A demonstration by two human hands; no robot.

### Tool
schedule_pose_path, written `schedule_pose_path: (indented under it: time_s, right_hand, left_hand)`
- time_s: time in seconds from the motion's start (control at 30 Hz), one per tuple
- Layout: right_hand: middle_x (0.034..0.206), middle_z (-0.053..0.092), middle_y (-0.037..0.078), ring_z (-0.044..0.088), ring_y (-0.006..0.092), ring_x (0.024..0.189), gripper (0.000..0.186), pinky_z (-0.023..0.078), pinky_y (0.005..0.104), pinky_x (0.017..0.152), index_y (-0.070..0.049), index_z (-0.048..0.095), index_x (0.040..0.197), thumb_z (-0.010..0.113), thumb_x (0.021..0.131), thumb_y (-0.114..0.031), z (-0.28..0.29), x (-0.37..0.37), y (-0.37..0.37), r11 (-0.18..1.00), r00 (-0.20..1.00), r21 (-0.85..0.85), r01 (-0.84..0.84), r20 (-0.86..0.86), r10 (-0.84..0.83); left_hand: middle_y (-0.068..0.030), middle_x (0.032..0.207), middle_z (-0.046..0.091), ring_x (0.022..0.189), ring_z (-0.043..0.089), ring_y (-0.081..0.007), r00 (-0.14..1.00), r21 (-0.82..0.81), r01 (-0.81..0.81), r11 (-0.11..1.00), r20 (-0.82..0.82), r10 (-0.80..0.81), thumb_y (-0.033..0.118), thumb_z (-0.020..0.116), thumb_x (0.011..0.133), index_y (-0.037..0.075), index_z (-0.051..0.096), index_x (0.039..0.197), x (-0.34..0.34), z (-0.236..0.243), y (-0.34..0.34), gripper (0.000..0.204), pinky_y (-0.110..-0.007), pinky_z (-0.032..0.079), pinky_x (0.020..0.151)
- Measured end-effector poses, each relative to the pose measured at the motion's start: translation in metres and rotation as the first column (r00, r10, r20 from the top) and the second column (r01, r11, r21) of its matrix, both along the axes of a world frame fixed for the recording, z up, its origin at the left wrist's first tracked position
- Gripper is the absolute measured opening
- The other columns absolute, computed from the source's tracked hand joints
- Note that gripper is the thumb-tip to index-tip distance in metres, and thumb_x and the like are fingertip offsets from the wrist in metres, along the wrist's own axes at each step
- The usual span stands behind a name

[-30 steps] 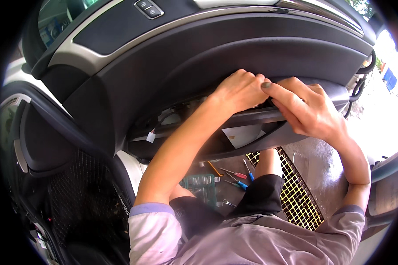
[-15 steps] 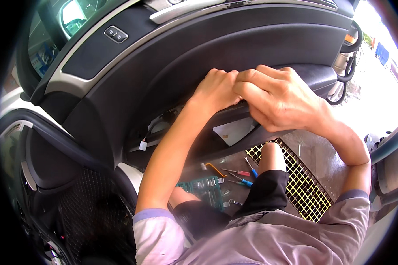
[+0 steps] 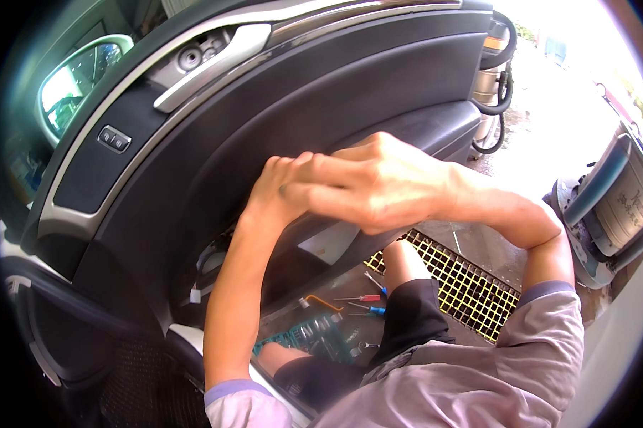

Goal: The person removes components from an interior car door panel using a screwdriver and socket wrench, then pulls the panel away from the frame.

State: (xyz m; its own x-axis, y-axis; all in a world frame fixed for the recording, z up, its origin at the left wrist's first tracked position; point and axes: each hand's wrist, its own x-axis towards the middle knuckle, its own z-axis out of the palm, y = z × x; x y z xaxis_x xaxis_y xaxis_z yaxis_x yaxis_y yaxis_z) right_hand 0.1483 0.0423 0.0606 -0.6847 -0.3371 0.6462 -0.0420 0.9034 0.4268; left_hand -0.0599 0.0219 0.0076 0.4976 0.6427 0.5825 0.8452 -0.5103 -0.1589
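A dark car door trim panel [image 3: 307,107] arches in front of me. My left hand [image 3: 273,191] is closed at the panel's lower part, above the door pocket [image 3: 293,274], its fingertips hidden. My right hand [image 3: 375,187] comes in from the right, its bent fingers lying against the left one. Whatever the two hands grip is covered by them. Left of my left forearm, a small white connector [image 3: 195,294] hangs on its wire by a gap in the panel. A pale sheet-like piece [image 3: 328,242] shows in the pocket below my hands.
On the floor lie a red-handled screwdriver [image 3: 368,298], a blue-handled one [image 3: 376,311], an orange bent tool [image 3: 321,303] and a teal socket case [image 3: 304,339] beside my leg. A yellow floor grate [image 3: 471,285] is to the right. A metal canister with black hoses [image 3: 487,93] stands beyond the door.
The view has turned, so door and hands sit farther left and more of the mirror and handle shows. My right hand now overlaps the left one more. Both stay at the panel.
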Motion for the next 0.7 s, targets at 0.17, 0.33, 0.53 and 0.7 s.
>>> schedule_pose_path:
  time_s: [0.17, 0.33, 0.53, 0.7]
  right_hand:
    - [0.082, 0.063, 0.009, 0.067, 0.0233, 0.061, 0.023, 0.053, 0.0357, 0.044, -0.003, 0.056, 0.091, 0.070, 0.079, -0.018, 0.006, 0.014, -0.006, 0.992, 0.987, -0.056, 0.112, 0.122, -0.104]
    - [0.085, 0.062, 0.008, 0.066, 0.0214, 0.064, 0.023, 0.053, 0.0350, 0.045, -0.002, 0.057, 0.090, 0.070, 0.078, -0.016, 0.006, 0.011, -0.005, 0.997, 0.999, 0.057, 0.049, 0.013, -0.050]
    - [0.085, 0.061, 0.008, 0.064, 0.0215, 0.069, 0.026, 0.052, 0.0344, 0.046, -0.003, 0.060, 0.088, 0.073, 0.070, -0.016, 0.000, 0.013, 0.002, 0.993, 0.992, 0.079, 0.083, 0.093, -0.090]
    - [0.087, 0.059, 0.008, 0.061, 0.0197, 0.061, 0.025, 0.051, 0.0328, 0.045, -0.001, 0.059, 0.092, 0.070, 0.073, -0.013, 0.005, 0.014, -0.004, 0.998, 0.993, 0.018, 0.061, 0.101, -0.062]
  left_hand:
    - [-0.0112, 0.069, 0.064, 0.064, 0.071, -0.0327, 0.999, 0.005, 0.051, 0.999, 0.001, -0.051, 0.019, 0.069, 0.081, 0.007, 0.060, 0.080, 0.001, 0.000, 0.003, 0.014, -0.042, 0.056, 0.058]
    - [-0.0115, 0.068, 0.063, 0.060, 0.069, -0.0326, 0.997, 0.025, 0.050, 0.998, -0.053, -0.048, 0.021, 0.065, 0.083, 0.008, 0.058, 0.080, -0.003, -0.001, 0.006, 0.016, -0.040, 0.054, 0.053]
    - [-0.0106, 0.067, 0.062, 0.058, 0.068, -0.0306, 0.996, 0.066, 0.014, 0.998, -0.094, -0.008, 0.019, 0.068, 0.081, 0.008, 0.057, 0.080, -0.001, -0.004, 0.007, 0.016, -0.040, 0.053, 0.052]
    - [-0.0105, 0.065, 0.061, 0.057, 0.067, -0.0297, 0.998, 0.064, 0.044, 0.997, -0.056, -0.041, 0.014, 0.068, 0.080, 0.007, 0.056, 0.073, -0.002, -0.006, 0.006, 0.015, -0.040, 0.053, 0.051]
